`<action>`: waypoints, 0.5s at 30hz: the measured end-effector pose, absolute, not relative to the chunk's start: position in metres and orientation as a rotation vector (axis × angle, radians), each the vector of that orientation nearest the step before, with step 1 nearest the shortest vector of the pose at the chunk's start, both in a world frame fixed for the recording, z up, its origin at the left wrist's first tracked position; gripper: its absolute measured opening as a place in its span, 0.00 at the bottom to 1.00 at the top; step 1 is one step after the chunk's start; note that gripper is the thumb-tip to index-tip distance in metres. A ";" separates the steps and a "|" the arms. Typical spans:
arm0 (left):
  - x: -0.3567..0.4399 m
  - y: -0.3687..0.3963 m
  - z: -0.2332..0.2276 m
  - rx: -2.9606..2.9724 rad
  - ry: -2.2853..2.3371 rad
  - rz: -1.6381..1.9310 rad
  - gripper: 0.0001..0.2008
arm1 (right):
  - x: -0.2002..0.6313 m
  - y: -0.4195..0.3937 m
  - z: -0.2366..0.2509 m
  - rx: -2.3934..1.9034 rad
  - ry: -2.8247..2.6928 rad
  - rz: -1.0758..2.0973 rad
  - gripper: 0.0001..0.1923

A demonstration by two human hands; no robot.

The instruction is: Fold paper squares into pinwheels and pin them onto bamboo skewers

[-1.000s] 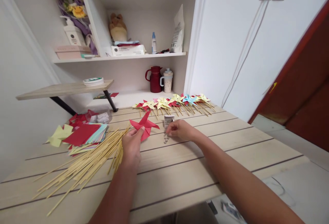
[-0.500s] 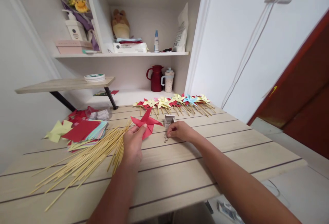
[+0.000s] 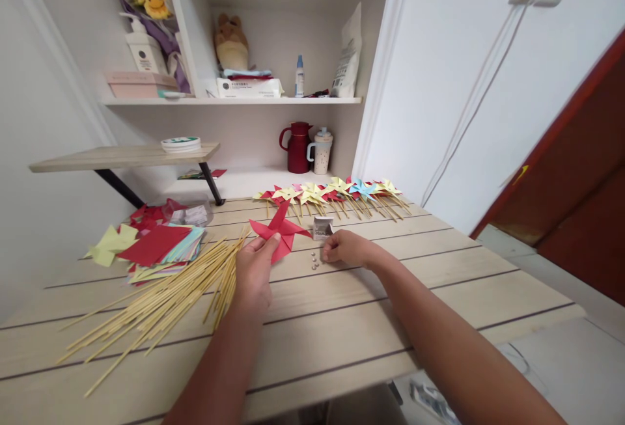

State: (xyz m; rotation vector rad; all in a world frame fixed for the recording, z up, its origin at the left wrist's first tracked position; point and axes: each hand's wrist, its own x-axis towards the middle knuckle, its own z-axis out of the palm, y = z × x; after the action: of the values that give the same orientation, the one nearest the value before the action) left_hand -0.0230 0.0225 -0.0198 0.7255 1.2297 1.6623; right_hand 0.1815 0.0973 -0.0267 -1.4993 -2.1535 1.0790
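A red paper pinwheel (image 3: 279,232) is being held by the left hand (image 3: 252,272), with the thumb pressed on its lower edge and the fingers closed under it. It is being kept just above the wooden table (image 3: 439,269), near the middle. The right hand (image 3: 346,249) is being rested on the table just beside it, with the fingertips pinched narrow over some tiny silver pins (image 3: 315,260). It cannot be told whether a pin is being gripped yet. About five loose pins are being seen in a small bunch, though they are too small to count for sure. One little white box (image 3: 322,227) is being left open just behind the right hand. For this step to be done well, it is judged that only one pin should be pinched, and the pinwheel should be held flat and steady so its folded points are not being let slip. A big loose pile of thin bamboo sticks (image 3: 161,304) is being kept to the left, too many to count. One stack of coloured paper squares (image 3: 156,249) is lying behind it. Around ten finished pinwheels (image 3: 336,192) are being lined up in a row at the far edge. Farther back, one red jug (image 3: 297,148) and one pale cup (image 3: 322,151) are being stored on a shelf.
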 end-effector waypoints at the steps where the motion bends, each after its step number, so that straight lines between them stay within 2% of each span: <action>1: -0.023 0.022 -0.020 0.727 1.226 1.662 0.17 | 0.183 0.097 -0.025 -1.502 -2.166 1.088 0.04; 8: -0.023 0.024 -0.020 0.730 1.214 1.680 0.17 | 0.178 0.096 -0.021 -1.583 -2.208 1.008 0.04; 15: -0.024 0.025 -0.019 0.709 1.210 1.668 0.16 | 0.179 0.097 -0.025 -1.575 -2.158 1.054 0.10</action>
State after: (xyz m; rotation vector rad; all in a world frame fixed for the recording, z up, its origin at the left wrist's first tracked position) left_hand -0.0240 0.0250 -0.0192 0.7094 1.2095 1.6678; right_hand 0.1786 0.0972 -0.0245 -1.5751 -2.1578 1.0541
